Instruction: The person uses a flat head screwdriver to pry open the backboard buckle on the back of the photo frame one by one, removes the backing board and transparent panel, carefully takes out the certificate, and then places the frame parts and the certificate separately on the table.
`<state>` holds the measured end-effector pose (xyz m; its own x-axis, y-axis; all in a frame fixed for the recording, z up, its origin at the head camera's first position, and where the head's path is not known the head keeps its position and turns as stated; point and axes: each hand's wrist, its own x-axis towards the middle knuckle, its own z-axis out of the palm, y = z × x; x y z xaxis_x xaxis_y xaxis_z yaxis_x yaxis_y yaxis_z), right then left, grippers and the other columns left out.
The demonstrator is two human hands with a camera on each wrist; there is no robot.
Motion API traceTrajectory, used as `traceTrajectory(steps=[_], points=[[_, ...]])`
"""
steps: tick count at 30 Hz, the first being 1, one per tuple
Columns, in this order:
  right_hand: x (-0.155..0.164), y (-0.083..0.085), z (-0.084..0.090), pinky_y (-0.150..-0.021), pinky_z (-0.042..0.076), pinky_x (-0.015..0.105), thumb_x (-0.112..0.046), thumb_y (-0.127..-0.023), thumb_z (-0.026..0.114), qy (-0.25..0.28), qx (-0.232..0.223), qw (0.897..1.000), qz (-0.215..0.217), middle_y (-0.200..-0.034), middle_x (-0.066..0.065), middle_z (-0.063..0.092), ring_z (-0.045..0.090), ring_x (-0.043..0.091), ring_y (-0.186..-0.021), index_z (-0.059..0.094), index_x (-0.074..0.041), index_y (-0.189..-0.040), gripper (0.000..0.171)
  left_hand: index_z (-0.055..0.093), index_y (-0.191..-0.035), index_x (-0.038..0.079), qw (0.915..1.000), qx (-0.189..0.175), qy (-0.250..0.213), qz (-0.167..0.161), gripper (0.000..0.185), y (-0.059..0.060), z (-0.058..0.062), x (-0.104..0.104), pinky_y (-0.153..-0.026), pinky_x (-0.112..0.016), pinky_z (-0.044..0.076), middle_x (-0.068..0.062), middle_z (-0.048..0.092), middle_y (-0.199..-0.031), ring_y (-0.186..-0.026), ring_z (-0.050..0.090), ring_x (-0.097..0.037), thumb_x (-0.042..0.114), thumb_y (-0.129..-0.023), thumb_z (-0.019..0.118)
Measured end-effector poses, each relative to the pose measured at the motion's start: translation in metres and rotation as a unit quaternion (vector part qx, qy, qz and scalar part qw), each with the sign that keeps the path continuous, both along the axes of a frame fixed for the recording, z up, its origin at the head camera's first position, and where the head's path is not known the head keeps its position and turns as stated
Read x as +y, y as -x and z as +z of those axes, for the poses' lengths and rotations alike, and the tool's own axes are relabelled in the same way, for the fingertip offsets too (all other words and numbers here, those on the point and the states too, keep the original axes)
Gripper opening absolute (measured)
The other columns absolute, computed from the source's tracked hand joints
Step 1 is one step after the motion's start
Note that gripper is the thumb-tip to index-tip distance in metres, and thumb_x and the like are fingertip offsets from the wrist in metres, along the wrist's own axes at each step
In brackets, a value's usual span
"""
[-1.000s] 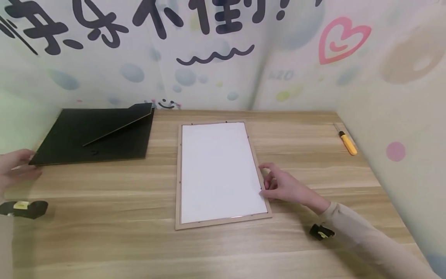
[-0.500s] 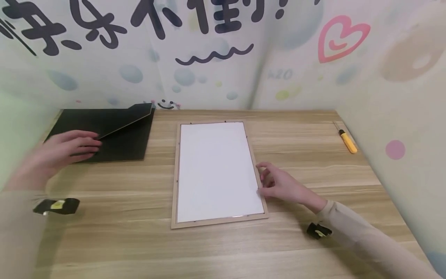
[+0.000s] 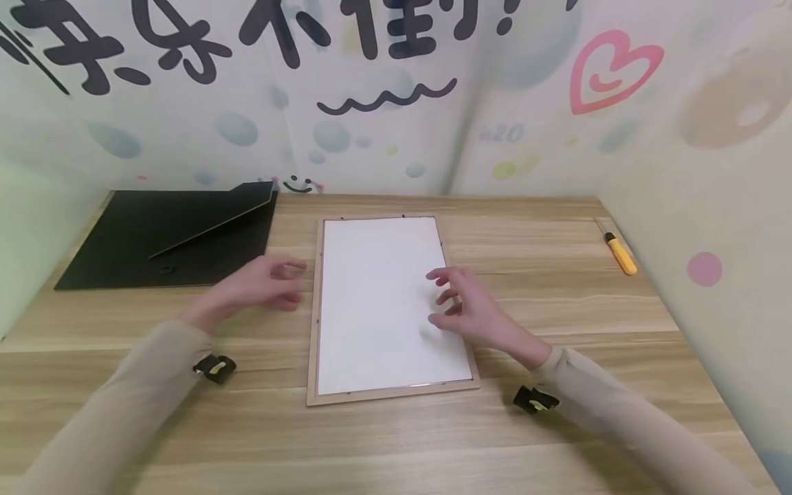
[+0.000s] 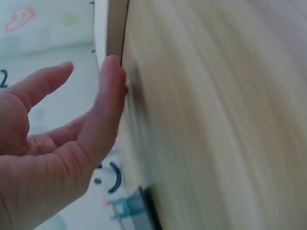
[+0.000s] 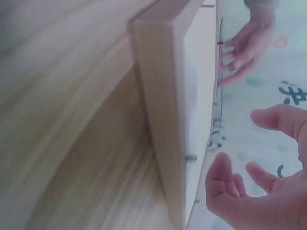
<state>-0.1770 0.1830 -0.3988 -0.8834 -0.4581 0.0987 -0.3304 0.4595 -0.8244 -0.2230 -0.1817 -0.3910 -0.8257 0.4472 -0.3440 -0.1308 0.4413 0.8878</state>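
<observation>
A light wooden picture frame (image 3: 314, 344) lies flat on the table with a white sheet (image 3: 383, 302) filling it. My left hand (image 3: 272, 283) hovers just left of the frame's left rail, fingers loosely spread and holding nothing. My right hand (image 3: 460, 302) hovers over the right rail and the sheet's edge, fingers spread and empty. In the left wrist view, the straight fingers of my left hand (image 4: 62, 129) sit close to the frame's edge (image 4: 116, 28). In the right wrist view, my right hand (image 5: 259, 182) is open beside the frame's rail (image 5: 163, 120).
A black backing board (image 3: 167, 240) with a raised stand flap lies at the back left. A yellow-handled screwdriver (image 3: 619, 253) lies by the right wall. Patterned walls close in the wooden table (image 3: 557, 289) on three sides.
My left hand left the black board and swung right to the frame's left side. My right hand lifted off the frame's right rail and moved up over the sheet's edge.
</observation>
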Motion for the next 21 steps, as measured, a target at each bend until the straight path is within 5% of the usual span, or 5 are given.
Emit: traceTrajectory(steps=[9,21], points=[[-0.036,-0.009,0.000,-0.090,0.051,0.033,0.002,-0.079,0.075,-0.030,-0.020,0.995,0.090,-0.123,0.020,0.043,0.050,0.031,-0.114,0.046,0.000,-0.132,0.061,0.011,-0.151,0.001,0.9987,-0.024,-0.041,0.018,0.087,0.008,-0.013,0.025,-0.074,-0.037,0.057,-0.025,0.041,-0.108,-0.078,0.063,-0.023,-0.009,-0.085,0.067],[-0.072,-0.023,-0.008,-0.105,0.036,0.036,-0.024,-0.082,0.076,-0.158,0.022,0.971,0.178,-0.141,0.009,0.038,0.038,0.021,-0.129,0.044,-0.014,-0.142,0.069,0.014,-0.155,0.007,0.9997,-0.001,0.012,0.020,0.090,0.013,-0.012,0.034,-0.072,-0.036,0.057,-0.025,0.044,-0.107,-0.078,0.065,-0.024,-0.009,-0.084,0.068]])
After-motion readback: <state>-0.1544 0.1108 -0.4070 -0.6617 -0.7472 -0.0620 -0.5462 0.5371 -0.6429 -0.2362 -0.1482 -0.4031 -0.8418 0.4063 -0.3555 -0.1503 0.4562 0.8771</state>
